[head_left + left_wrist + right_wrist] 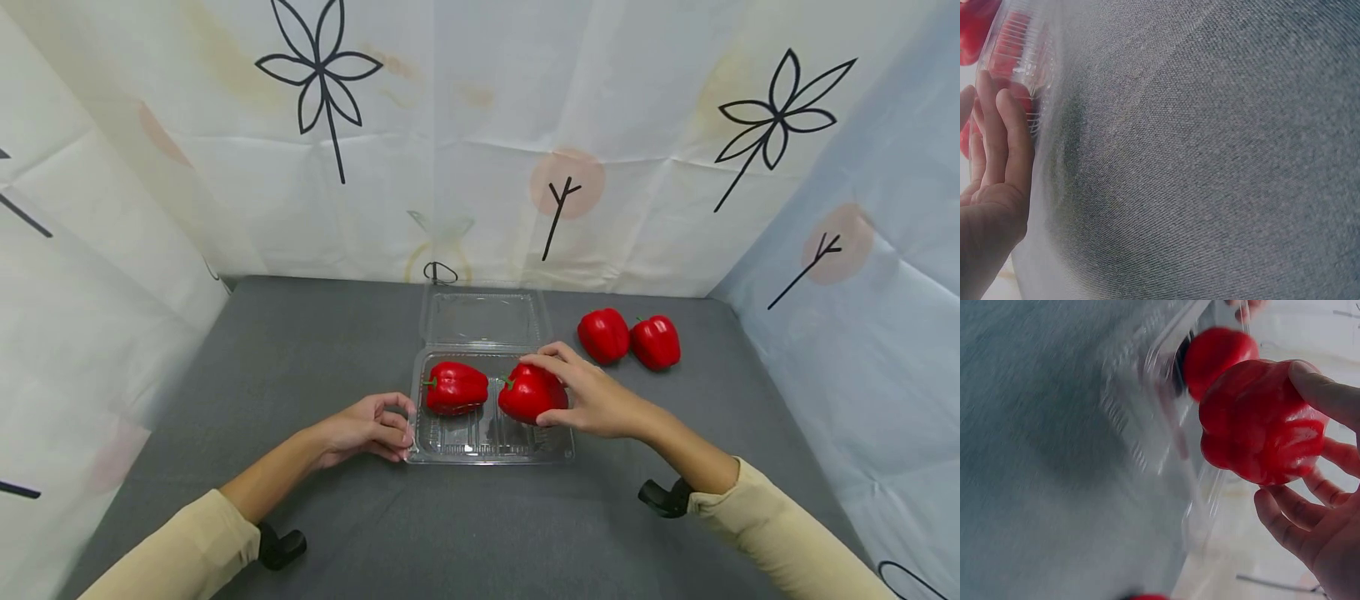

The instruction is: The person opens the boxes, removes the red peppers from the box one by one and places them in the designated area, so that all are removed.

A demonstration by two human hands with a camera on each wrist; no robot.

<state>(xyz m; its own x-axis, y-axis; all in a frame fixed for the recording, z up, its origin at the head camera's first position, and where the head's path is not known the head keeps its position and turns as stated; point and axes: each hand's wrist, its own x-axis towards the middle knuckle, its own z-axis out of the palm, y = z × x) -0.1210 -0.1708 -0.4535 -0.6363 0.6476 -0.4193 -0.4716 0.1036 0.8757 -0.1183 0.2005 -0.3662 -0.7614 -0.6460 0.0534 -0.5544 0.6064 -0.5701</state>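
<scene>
A clear plastic clamshell container (487,454) sits on the grey table, its lid (483,321) folded back. One red bell pepper (456,388) lies in its left half. Over the right half, my right hand (596,398) grips a second red bell pepper (1260,422) between thumb and fingers. The right wrist view has its lobed end facing the camera; whether it touches the container's floor I cannot tell. At the container's left edge, my left hand (367,429) rests with its fingers (1016,137) against the side wall, fairly straight in the left wrist view.
Two more red bell peppers, one (603,336) beside the other (656,342), lie at the back right of the table (330,333). A white patterned cloth (480,200) hangs behind and along both sides. Dark straps (281,548) are on the wrists.
</scene>
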